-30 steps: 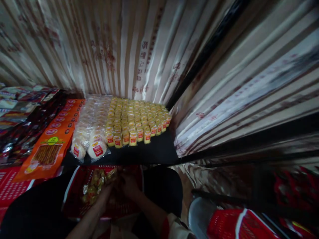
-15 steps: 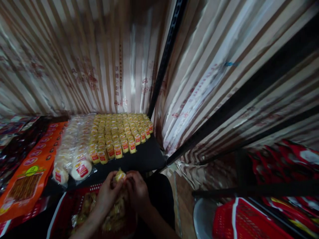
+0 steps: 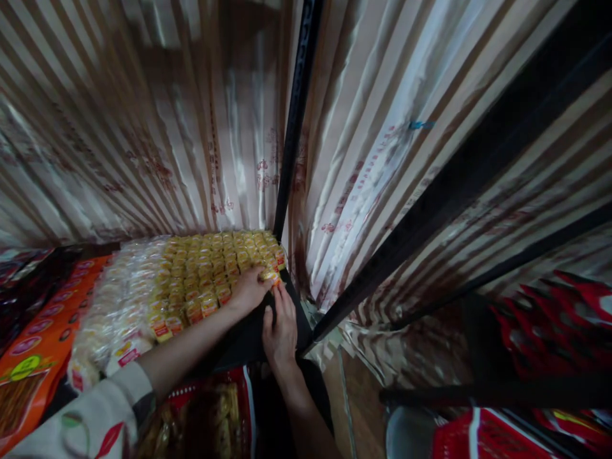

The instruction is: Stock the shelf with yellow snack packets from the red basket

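Observation:
My left hand (image 3: 251, 290) reaches across the dark shelf and is closed on a small yellow wrapped snack (image 3: 271, 275) with a red and white label. It is at the right front corner of the rows of matching yellow snacks (image 3: 205, 264). My right hand (image 3: 281, 328) lies beside it, fingers stretched out and fingertips touching the front of that snack. Below my forearms sits a red basket (image 3: 249, 408) with more yellow wrapped pieces inside, partly in shadow.
Left of the rows lie clear-wrapped white round snacks (image 3: 108, 299) and an orange packet (image 3: 36, 357). A black metal post (image 3: 292, 121) and a slanting black bar (image 3: 382, 261) frame the shelf corner. Pleated plastic sheeting (image 3: 229, 140) hangs behind. Red packets (image 3: 540, 331) are at the right.
Both hands have moved from above the basket up and forward to the right front corner of the rows. The left hand has carried the yellow wrapped snack there. The view has shifted slightly.

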Motion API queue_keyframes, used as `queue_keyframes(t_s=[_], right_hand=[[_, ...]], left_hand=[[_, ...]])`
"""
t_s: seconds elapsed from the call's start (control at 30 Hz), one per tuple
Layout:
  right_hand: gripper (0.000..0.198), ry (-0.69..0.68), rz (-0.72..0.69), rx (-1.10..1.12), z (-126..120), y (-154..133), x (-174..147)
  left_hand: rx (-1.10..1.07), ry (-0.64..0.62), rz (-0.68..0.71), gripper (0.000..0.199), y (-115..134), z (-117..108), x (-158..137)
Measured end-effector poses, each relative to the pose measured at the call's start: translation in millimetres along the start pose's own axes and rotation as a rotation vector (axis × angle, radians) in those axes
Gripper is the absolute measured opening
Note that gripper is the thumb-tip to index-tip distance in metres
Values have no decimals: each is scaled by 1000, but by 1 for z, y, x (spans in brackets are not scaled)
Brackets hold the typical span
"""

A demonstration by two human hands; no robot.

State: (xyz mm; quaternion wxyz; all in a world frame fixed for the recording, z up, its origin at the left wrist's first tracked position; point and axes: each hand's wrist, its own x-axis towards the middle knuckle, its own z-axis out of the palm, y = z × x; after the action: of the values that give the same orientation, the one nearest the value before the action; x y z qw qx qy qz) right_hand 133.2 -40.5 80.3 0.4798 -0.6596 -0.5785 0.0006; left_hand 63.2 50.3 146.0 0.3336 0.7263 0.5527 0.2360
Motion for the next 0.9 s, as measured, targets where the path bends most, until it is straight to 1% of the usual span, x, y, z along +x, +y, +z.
queue_keyframes(t_s=[0.1, 0.17, 0.3, 0.43, 0.5, 0.57, 0.7, 0.8, 0.9], right_hand=[[47, 45, 29, 17, 15, 16, 17], [48, 71, 66, 34, 22, 26, 29], [49, 127, 158, 77, 31, 43, 46], [48, 148, 214, 95, 40, 54, 48], [47, 125, 253, 82, 46, 58, 46], [48, 63, 268, 70, 53, 60, 43], [51, -45, 205, 36, 63, 63, 42], [51, -65, 172, 0, 66, 63, 43], [51, -69, 143, -23, 65, 64, 44]], left_hand=[[98, 70, 81, 23, 13, 6, 28], [174, 102, 103, 22, 19, 9, 43], [271, 90, 108, 22, 28, 14, 63], [272, 83, 109, 28, 32, 19, 77], [279, 93, 130, 30, 32, 22, 82], [305, 76, 158, 29, 31, 25, 85], [345, 21, 192, 28, 27, 30, 90], [358, 7, 199, 25, 25, 33, 93], [434, -26, 205, 25, 25, 34, 95]])
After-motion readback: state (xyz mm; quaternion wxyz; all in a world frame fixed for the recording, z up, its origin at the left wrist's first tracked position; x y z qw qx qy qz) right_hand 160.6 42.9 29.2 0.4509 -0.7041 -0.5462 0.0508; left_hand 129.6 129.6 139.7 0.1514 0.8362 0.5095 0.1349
